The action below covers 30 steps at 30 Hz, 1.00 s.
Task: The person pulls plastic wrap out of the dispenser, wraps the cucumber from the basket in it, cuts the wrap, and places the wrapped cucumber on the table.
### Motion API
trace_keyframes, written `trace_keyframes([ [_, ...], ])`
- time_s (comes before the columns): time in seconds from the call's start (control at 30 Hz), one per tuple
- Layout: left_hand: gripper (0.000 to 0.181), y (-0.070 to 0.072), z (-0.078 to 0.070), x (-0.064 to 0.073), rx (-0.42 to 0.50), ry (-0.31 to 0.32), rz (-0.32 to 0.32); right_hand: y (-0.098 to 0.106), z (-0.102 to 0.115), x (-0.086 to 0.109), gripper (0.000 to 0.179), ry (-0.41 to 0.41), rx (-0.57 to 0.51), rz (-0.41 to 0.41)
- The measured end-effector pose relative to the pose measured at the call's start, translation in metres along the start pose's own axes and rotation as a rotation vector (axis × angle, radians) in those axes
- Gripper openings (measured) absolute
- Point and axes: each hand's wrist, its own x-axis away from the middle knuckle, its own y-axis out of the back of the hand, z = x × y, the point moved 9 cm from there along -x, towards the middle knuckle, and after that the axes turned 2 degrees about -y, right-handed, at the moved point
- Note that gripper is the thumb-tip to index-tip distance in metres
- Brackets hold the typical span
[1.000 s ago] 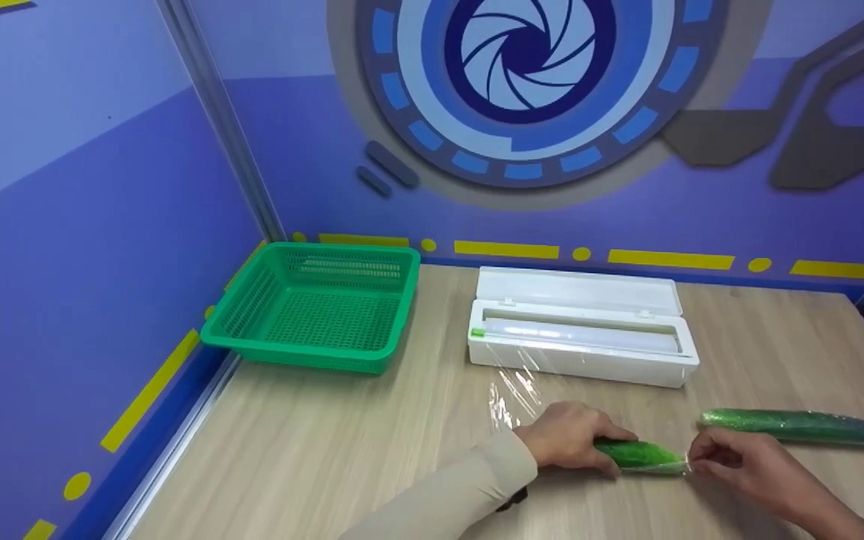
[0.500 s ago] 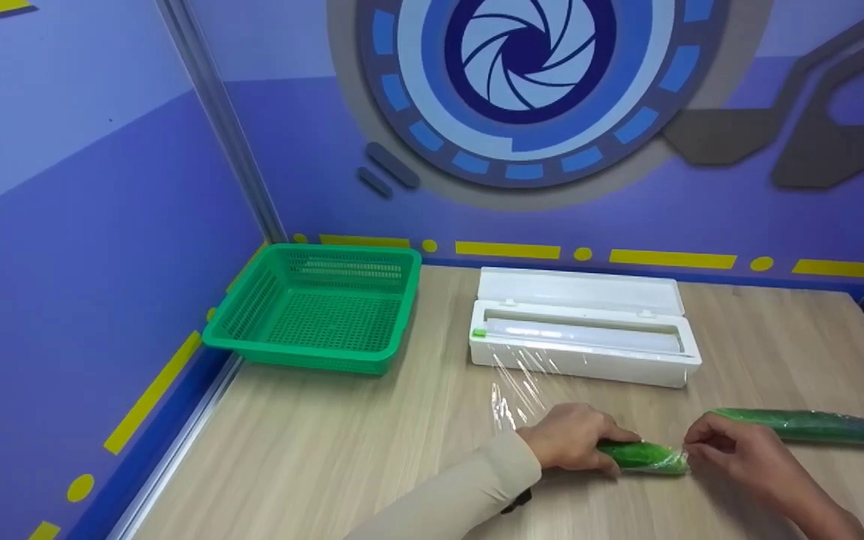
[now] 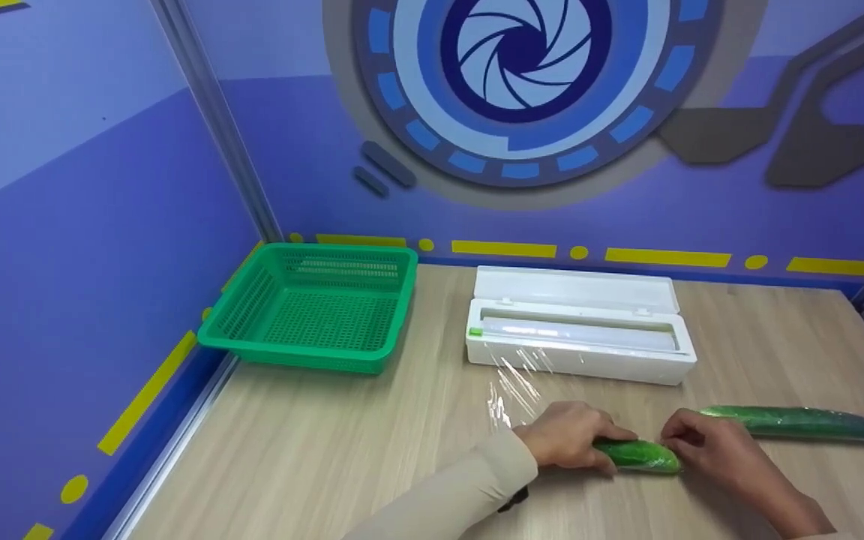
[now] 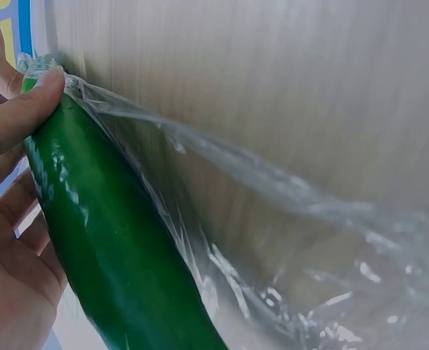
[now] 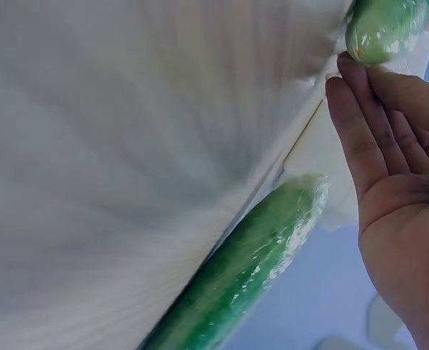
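Note:
My left hand grips a green cucumber that lies on the table, thumb on the near side. Clear cling film runs from under that hand back to the dispenser; in the left wrist view the film fans out beside the cucumber. At the cucumber's right end, the right hand pinches the film with thumb and fingertips. The right wrist view shows the cucumber tip glossy with film, the fingertips right against it. My left palm hides the cucumber's other end.
Behind the hands stands a white cling film dispenser, lid up, with its roll inside. A second cucumber, wrapped in film, lies beyond the right hand. A green basket sits at the left by the wall.
The right hand has moved left, closer in to the cucumber's tip, and the film end there is now gathered against it. The left hand has kept its grip and place.

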Motion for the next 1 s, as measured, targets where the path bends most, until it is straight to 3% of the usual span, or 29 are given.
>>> trace_keyframes([
  [0.1,0.058,0.0,0.001,0.001,0.005,0.008,-0.021,0.001,0.005,0.0,0.034,0.09,-0.025,-0.05],
  [0.2,0.058,-0.002,0.0,0.002,-0.002,0.018,-0.031,0.001,0.004,0.0,0.036,0.122,-0.055,-0.075],
  [0.27,0.058,-0.002,-0.001,0.002,-0.013,0.024,-0.032,-0.001,0.0,-0.001,0.034,0.067,-0.066,-0.047],
  [0.43,0.058,-0.002,-0.001,0.002,-0.01,0.034,-0.034,-0.009,-0.012,-0.004,0.017,-0.175,-0.043,0.088],
  [0.53,0.059,-0.001,0.0,0.002,-0.003,0.035,-0.035,-0.011,-0.013,-0.005,0.013,-0.231,-0.05,0.127],
  [0.73,0.059,0.0,0.003,0.002,0.027,0.047,-0.035,-0.006,-0.008,0.001,0.018,-0.159,-0.07,0.179],
  [0.87,0.059,-0.001,0.004,0.002,0.039,0.052,-0.035,-0.007,-0.008,0.01,0.016,-0.114,-0.175,0.26],
  [1.0,0.058,-0.001,0.002,0.001,0.036,0.043,-0.044,-0.015,-0.01,0.016,0.039,-0.132,-0.233,0.315],
])
